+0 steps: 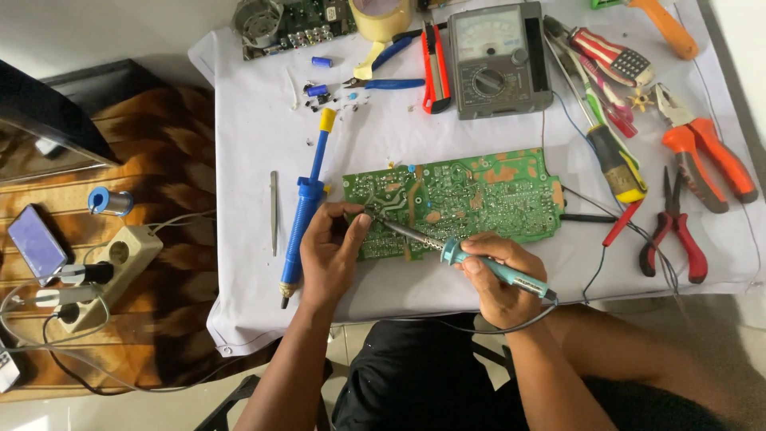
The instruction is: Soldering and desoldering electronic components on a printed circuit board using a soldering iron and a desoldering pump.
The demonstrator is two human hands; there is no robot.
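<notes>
Green circuit board (463, 195) lies flat, solder side up, near the middle of a white cloth (255, 136) over the table.

Right hand (499, 275) is clenched around the teal handle of a soldering iron (471, 259). The iron slants up and to the left; its metal tip rests on the board at the board's left part. A dark cord runs from the handle's right end, off the near edge of the cloth.

Left hand (331, 251) sits at the board's near left corner, fingers curled, thumb and forefinger pinched at the spot where the iron's tip meets the board. Whether something thin is held in the pinch cannot be told.

Just left of the left hand: blue suction pump (306, 207) with a yellow far end, lying lengthwise near to far. Left of that, a slim pair of metal tweezers (274, 211), apart from the pump.

Far side of cloth: grey dial meter (499, 56), orange-and-black cutter (435, 68) beside it on the left, blue-handled pliers (383, 76), roll of tape (381, 16), a second green board (299, 24), small loose parts scattered.

Right side: several screwdrivers (614, 160), orange-handled pliers (706, 156), red-handled pliers (674, 235), thin wires trailing under them.

Off the cloth, far left: power strip (120, 259) with plugs in it, a phone (36, 243), spool of solder wire (108, 201).
</notes>
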